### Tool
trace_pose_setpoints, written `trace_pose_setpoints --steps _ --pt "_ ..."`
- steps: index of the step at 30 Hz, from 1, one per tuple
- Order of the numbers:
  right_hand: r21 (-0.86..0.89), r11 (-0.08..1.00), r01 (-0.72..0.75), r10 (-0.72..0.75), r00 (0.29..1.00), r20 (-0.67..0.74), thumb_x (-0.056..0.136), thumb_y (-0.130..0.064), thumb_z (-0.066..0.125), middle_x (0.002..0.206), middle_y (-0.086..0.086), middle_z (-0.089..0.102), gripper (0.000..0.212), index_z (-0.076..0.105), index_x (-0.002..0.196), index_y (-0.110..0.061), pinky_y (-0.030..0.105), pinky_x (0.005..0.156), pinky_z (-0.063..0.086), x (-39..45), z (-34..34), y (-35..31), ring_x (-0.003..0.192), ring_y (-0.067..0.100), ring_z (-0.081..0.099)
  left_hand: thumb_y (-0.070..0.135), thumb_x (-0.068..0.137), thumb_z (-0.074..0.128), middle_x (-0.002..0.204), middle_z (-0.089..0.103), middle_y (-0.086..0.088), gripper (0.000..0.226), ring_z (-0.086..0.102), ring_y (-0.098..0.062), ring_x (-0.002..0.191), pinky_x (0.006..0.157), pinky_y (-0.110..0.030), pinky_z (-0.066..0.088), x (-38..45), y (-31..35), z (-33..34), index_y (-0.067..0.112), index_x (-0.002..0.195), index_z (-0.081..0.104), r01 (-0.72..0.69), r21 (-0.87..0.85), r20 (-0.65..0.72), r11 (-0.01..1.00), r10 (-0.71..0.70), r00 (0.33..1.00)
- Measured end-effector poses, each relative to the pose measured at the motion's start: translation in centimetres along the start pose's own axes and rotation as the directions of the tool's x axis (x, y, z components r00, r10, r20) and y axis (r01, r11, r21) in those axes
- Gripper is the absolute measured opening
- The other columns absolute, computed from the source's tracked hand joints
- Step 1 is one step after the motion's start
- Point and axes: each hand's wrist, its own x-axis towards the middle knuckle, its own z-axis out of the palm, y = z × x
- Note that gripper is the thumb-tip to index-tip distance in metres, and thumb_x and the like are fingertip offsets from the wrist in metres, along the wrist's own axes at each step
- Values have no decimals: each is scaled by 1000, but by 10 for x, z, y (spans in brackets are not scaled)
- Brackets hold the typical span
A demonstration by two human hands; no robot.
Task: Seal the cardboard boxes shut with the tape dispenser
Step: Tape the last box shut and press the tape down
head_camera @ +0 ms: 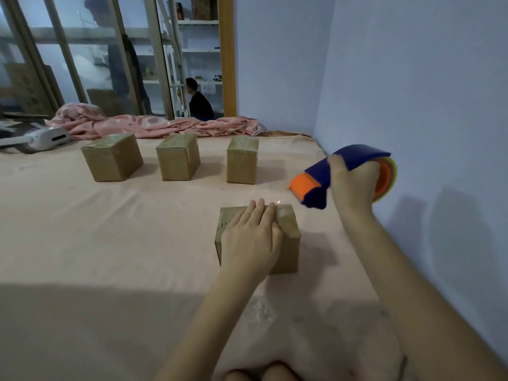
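A small cardboard box [287, 235] stands on the pink bed sheet in front of me, with shiny tape across its top. My left hand [251, 236] lies flat on that top, fingers straight and pressing down. Up and to the right of the box, in the air near the wall, my right hand [353, 181] grips a blue tape dispenser [319, 185] with an orange front and a tape roll at its back. Three more cardboard boxes stand in a row farther back: left box [111, 156], middle box [178, 156], right box [242, 159].
A crumpled pink blanket [154, 125] lies along the far edge of the bed. A white device [46, 138] rests at the far left. The blue wall [412, 92] runs close along the right. Behind glass doors, a person sits on the floor.
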Motion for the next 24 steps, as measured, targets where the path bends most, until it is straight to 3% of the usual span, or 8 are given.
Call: trace_pose_setpoints --steps 2,8,14,18,20,22,24 --pt "-23 1000 18 -19 1000 -13 78 -21 62 68 -9 58 10 53 76 -17 22 54 43 10 -11 -5 60 4 57 37 91 6 152 32 2 63 23 -11 142 113 -24 17 0 1 -1 22 145 35 -4 -3 -4 1000 4 1000" --pt "-113 993 -47 46 999 -5 82 -21 62 80 3 62 28 55 99 0 22 55 41 -4 -20 27 71 17 60 36 92 10 151 33 2 60 25 -12 141 113 -25 19 0 0 -2 24 142 41 -16 -1 -8 1000 16 1000" --pt "-130 986 -109 103 994 -47 83 -25 64 90 2 62 33 49 105 -6 24 57 47 -24 -10 48 78 17 61 34 100 21 154 28 2 48 21 -11 143 113 -24 16 4 -2 1 27 145 34 -12 13 18 1000 12 1000" --pt "-99 983 -154 147 986 -79 84 -27 65 96 -4 55 42 43 116 -10 17 54 43 -34 -5 54 74 10 56 40 100 17 156 23 -1 47 18 -16 144 114 -27 16 4 -2 -1 43 147 18 -50 -6 51 999 50 997" --pt "-96 980 -172 163 983 -90 84 -27 65 97 -5 54 46 42 120 -9 16 53 42 -35 -3 55 72 8 54 43 99 17 156 21 -3 46 17 -19 144 114 -28 15 2 -1 -5 48 145 20 -49 -4 70 999 49 996" --pt "-106 979 -175 166 982 -89 85 -27 65 97 -4 55 47 41 120 -8 17 54 43 -35 -2 55 75 10 56 44 99 16 157 19 -8 48 12 -23 145 115 -32 10 6 2 -8 42 145 25 -52 14 103 999 50 993" --pt "-131 978 -160 151 986 -76 85 -27 64 97 -3 55 46 42 120 -8 20 57 47 -33 -1 53 79 12 56 39 99 16 157 13 -14 52 5 -27 146 117 -36 2 13 12 -11 21 144 34 -147 54 116 988 140 983"
